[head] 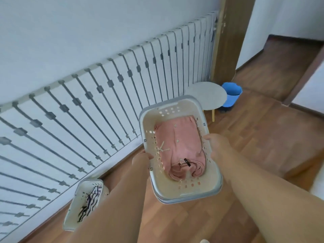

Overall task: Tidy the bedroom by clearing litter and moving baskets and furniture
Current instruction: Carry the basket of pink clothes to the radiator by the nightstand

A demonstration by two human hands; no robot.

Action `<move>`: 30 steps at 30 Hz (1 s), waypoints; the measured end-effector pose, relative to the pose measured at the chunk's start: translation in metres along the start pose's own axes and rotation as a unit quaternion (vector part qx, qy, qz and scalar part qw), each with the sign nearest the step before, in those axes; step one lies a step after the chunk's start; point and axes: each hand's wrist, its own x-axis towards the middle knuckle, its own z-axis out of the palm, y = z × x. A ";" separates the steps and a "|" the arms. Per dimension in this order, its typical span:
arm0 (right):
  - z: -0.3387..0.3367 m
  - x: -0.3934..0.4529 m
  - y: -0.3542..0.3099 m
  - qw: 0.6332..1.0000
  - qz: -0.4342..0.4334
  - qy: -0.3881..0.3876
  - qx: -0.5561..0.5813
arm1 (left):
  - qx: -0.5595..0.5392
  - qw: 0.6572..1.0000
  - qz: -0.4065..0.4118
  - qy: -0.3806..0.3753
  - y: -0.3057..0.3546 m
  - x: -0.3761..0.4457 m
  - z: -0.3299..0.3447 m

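Note:
I hold a white perforated laundry basket [188, 190] with a grey rim up above the wooden floor. A folded pink garment [180, 148] lies inside it. My left hand [142, 159] grips the basket's left rim and my right hand [216, 146] grips its right rim. A second white basket [73, 220] stands on the floor by the wall at the lower left, holding a dark and white striped cloth [90, 202]; my left forearm hides part of it.
A long white radiator [98, 95] runs along the wall on the left. Past the held basket stand a small round grey stool [206, 95] with a wooden leg and a blue bucket [231, 96]. A wooden door frame [226, 41] and doorway lie at the far right.

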 end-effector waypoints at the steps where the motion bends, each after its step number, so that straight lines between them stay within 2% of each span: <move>1: -0.021 0.003 -0.007 1.000 0.001 0.007 0.018 | 0.004 1.000 0.003 -0.024 0.000 -0.003 0.022; 3: -0.059 0.013 -0.015 0.998 0.006 0.036 0.052 | 0.017 0.997 0.009 -0.069 0.003 -0.005 0.063; 8: -0.133 0.034 -0.024 0.975 0.040 0.166 0.142 | 0.087 0.982 0.051 -0.162 0.012 -0.011 0.153; 11: -0.175 0.045 -0.021 0.963 0.063 0.210 0.160 | 0.132 0.973 0.048 -0.185 0.012 -0.011 0.204; 15: -0.224 0.063 -0.023 0.956 0.079 0.258 0.118 | 0.184 0.956 0.036 -0.226 0.007 -0.001 0.267; 19: -0.257 0.082 -0.026 0.941 0.084 0.295 0.144 | 0.224 0.936 0.015 -0.270 0.016 0.010 0.330; 23: -0.274 0.101 -0.038 0.912 0.081 0.321 0.242 | 0.274 0.905 0.021 -0.325 0.045 0.032 0.405; 30: -0.294 0.137 -0.064 0.868 0.077 0.382 0.308 | 0.325 0.872 0.037 -0.365 0.084 0.052 0.499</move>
